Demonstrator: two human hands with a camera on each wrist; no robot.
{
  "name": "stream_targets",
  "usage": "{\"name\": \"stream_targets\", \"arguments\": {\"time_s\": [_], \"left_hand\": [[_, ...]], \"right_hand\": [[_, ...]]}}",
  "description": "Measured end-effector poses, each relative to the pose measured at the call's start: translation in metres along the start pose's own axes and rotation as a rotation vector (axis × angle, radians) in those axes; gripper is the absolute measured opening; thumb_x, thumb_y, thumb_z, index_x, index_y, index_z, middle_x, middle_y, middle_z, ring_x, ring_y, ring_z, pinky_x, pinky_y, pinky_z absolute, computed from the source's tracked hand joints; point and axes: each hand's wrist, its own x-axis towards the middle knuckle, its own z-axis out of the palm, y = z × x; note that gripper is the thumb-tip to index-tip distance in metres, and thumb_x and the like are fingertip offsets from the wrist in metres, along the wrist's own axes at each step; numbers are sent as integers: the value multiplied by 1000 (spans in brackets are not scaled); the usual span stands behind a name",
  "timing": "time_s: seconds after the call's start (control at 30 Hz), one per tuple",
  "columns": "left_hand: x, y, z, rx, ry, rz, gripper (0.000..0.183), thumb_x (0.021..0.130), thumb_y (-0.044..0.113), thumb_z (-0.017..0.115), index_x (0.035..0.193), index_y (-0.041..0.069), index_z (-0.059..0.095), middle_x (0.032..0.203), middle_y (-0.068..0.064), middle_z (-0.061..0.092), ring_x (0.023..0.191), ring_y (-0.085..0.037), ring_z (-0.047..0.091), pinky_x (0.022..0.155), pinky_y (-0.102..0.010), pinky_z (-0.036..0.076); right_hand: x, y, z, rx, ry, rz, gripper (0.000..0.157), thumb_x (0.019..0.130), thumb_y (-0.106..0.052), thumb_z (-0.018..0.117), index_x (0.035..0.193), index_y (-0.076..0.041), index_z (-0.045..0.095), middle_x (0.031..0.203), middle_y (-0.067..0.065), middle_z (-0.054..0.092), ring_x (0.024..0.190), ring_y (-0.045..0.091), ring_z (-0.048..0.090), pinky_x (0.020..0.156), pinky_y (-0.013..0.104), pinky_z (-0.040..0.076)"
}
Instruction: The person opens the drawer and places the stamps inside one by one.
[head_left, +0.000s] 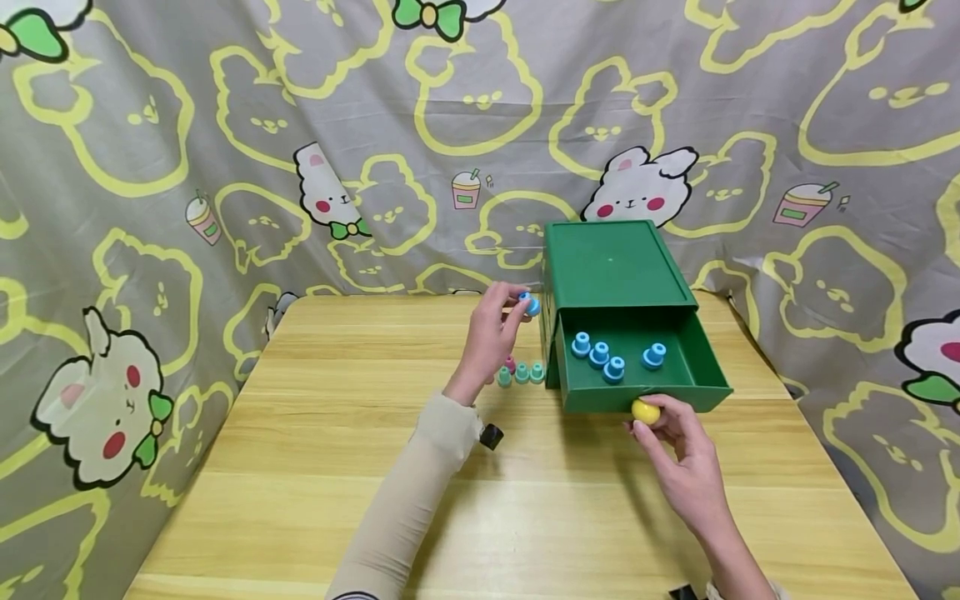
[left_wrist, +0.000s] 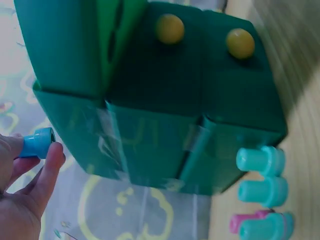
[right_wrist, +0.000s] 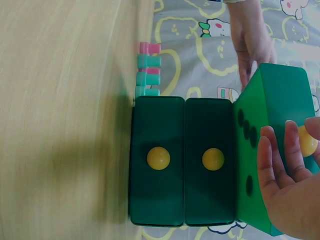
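My left hand (head_left: pixel 491 329) pinches a small blue peg-shaped piece (head_left: pixel 532 305) in the air, left of the green drawer cabinet (head_left: pixel 618 265). In the left wrist view the piece (left_wrist: pixel 38 143) shows a hollow end. At the cabinet's front my right hand (head_left: pixel 688 458) grips the yellow knob (head_left: pixel 646 411) of the top drawer (head_left: pixel 600 402), which is pulled out. Inside that drawer stand several more blue pieces, among them one blue piece (head_left: pixel 654 357) apart on the right. The right wrist view shows the fingers around the knob (right_wrist: pixel 307 142).
Several teal pieces (head_left: pixel 521 372) and a pink one (head_left: pixel 510 364) stand on the wooden table (head_left: pixel 360 467), left of the cabinet. Two closed lower drawers carry yellow knobs, one lower knob (right_wrist: pixel 158 158) and one middle knob (right_wrist: pixel 213 159). A patterned grey curtain (head_left: pixel 360 108) hangs behind.
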Motion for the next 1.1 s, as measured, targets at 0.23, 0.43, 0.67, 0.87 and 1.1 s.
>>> {"name": "stream_targets", "arguments": {"time_s": [0.23, 0.43, 0.67, 0.87, 1.1], "left_hand": [[-1, 23, 2, 3, -13, 74, 24, 108, 15, 56, 124, -2, 62, 111, -14, 59, 103, -26, 71, 84, -26, 62], [-3, 34, 5, 27, -15, 105, 25, 107, 15, 58, 126, 0, 64, 111, -12, 60, 106, -23, 70, 85, -23, 60], [-4, 43, 10, 16, -38, 134, 25, 106, 15, 60, 125, 1, 66, 110, -11, 61, 106, -22, 70, 87, -21, 59], [-4, 49, 14, 24, -54, 172, 24, 104, 15, 63, 124, 2, 67, 109, -9, 61, 103, -20, 68, 88, -18, 58], [-3, 56, 21, 47, -105, 247, 24, 104, 13, 64, 124, 3, 68, 109, -7, 63, 94, -17, 68, 86, -13, 55]], "right_hand": [[0, 1, -1, -9, -10, -8, 35, 101, 5, 61, 135, -2, 55, 105, -9, 70, 94, 8, 71, 87, 12, 53], [0, 2, -1, -13, -15, -3, 35, 101, 4, 61, 135, -1, 55, 104, -10, 70, 94, 3, 70, 87, 12, 53], [0, 1, 0, -14, -3, 6, 35, 100, 5, 61, 134, -2, 56, 104, -9, 71, 93, 4, 69, 87, 12, 52], [-1, -1, 0, -7, 3, 9, 36, 100, 5, 62, 135, -3, 56, 104, 1, 72, 92, 5, 69, 86, 12, 52], [-1, 4, -1, -23, -17, -2, 35, 101, 3, 61, 135, -2, 54, 106, -7, 70, 95, 2, 69, 87, 11, 52]]}}
